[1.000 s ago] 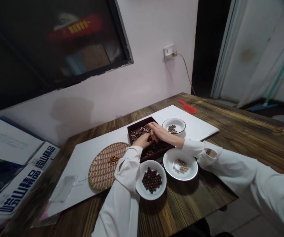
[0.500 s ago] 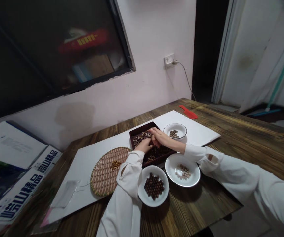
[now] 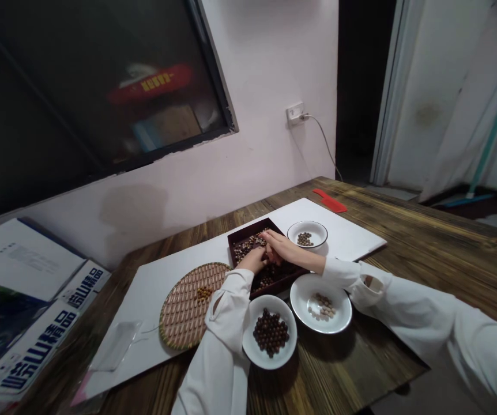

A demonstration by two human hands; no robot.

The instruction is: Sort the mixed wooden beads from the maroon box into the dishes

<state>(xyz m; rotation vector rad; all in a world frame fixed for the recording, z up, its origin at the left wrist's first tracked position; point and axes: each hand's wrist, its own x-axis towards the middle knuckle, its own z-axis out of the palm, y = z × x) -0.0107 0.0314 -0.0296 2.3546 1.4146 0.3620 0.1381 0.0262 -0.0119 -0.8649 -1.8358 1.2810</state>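
Tray [image 3: 248,231] of beads [image 3: 248,246], bowl [image 3: 270,363] of brown beads [image 3: 270,333]

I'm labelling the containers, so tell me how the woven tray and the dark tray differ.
The woven tray is round; the dark tray is angular with straight walls. The woven tray is light brown, the dark tray deep reddish-brown. The woven tray carries one small yellowish bead cluster; the dark tray has many mixed beads. Both hold beads.
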